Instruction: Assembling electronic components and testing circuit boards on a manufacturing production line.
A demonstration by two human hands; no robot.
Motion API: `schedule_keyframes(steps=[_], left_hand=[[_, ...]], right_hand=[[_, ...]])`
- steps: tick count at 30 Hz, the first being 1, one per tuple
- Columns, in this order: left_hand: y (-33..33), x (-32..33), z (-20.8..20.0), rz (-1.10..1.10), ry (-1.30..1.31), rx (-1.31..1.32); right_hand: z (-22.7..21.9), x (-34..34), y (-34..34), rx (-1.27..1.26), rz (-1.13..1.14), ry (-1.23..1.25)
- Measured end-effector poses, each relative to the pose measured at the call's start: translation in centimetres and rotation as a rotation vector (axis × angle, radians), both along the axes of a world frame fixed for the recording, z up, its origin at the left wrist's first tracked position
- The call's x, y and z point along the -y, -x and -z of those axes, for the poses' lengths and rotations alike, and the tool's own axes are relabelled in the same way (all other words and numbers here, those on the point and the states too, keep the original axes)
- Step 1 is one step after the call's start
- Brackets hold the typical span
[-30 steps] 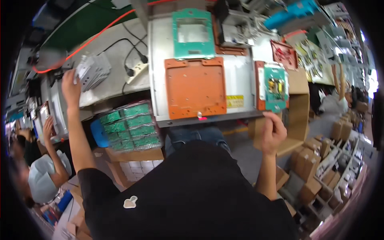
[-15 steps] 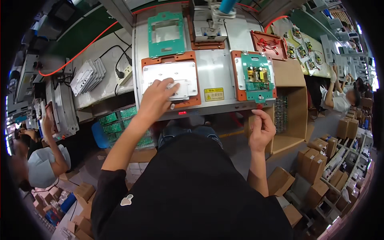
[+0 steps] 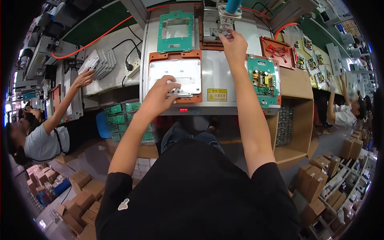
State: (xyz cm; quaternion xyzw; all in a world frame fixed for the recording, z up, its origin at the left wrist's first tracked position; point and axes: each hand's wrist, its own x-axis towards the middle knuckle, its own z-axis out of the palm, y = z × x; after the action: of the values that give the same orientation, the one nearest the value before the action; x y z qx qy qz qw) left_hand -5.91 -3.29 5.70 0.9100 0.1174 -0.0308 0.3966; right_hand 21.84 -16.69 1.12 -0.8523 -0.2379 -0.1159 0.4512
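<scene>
Two bare hands were at work over the pale metal worktop point(image 3: 210, 72), the left nearer the body and the right reaching further off. The white panel point(image 3: 172, 69) lay flat in an orange fixture point(image 3: 153, 61) at the left of the worktop, and the left hand point(image 3: 159, 96) rested over its lower part, fingers bent and a little apart; whether that grip held any small piece beneath the fingertips, I could not tell. The right hand point(image 3: 234, 45) was stretched out to the front of a metal block point(image 3: 210, 17), below a blue cylinder point(image 3: 233, 5), its thumb and forefinger close together; whether that grip pinched anything was too small to make out. Beyond the white panel lay a green frame point(image 3: 163, 42) with a rectangular opening. Right of the outstretched forearm, a green plate point(image 3: 260, 64) carried a circuit board point(image 3: 264, 80) with a yellow component on it, and just past that stood a red tray point(image 3: 287, 60) of small red parts. A yellow label point(image 3: 217, 95) was stuck near the front edge, between the two work stations. An open cardboard box point(image 3: 302, 90) stood below at the right. Off to the left, a co-worker's hand point(image 3: 85, 78) was at a stack of white panels point(image 3: 104, 66), well apart from both hands.
</scene>
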Motion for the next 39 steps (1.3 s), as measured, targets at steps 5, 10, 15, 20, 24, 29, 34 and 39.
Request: schedule_keyframes(steps=[5, 10, 15, 20, 24, 29, 34, 39], left_hand=[[0.7, 1.2, 1.6, -0.032, -0.048, 0.155], [0.0, 1.6, 1.6, 0.014, -0.012, 0.189], [0.0, 1.5, 1.7, 0.021, 0.026, 0.189], [-0.2, 1.9, 2.0, -0.016, 0.057, 0.19], [-1.7, 2.5, 2.1, -0.019, -0.006, 0.2], [-2.1, 3.8, 1.6, -0.054, -0.065, 0.263], [-2.4, 4.0, 1.9, -0.077, -0.077, 0.304], [-3.4, 3.5, 1.9, -0.044, -0.12, 0.213]], right_hand=[[0.4, -1.0, -0.6, -0.034, 0.046, 0.0], [2.1, 0.1, -1.7, 0.063, 0.097, 0.021], [1.5, 3.6, 0.4, 0.04, 0.114, 0.069], [-2.7, 6.4, -0.8, -0.269, 0.076, -0.131], [-5.7, 3.4, -10.9, -0.15, -0.044, -0.26], [-4.7, 1.5, -20.1, -0.328, -0.448, -0.574], [-6.0, 4.3, -20.2, -0.234, -0.408, -0.161], [-8.7, 9.8, -14.8, -0.071, -0.094, -0.048]])
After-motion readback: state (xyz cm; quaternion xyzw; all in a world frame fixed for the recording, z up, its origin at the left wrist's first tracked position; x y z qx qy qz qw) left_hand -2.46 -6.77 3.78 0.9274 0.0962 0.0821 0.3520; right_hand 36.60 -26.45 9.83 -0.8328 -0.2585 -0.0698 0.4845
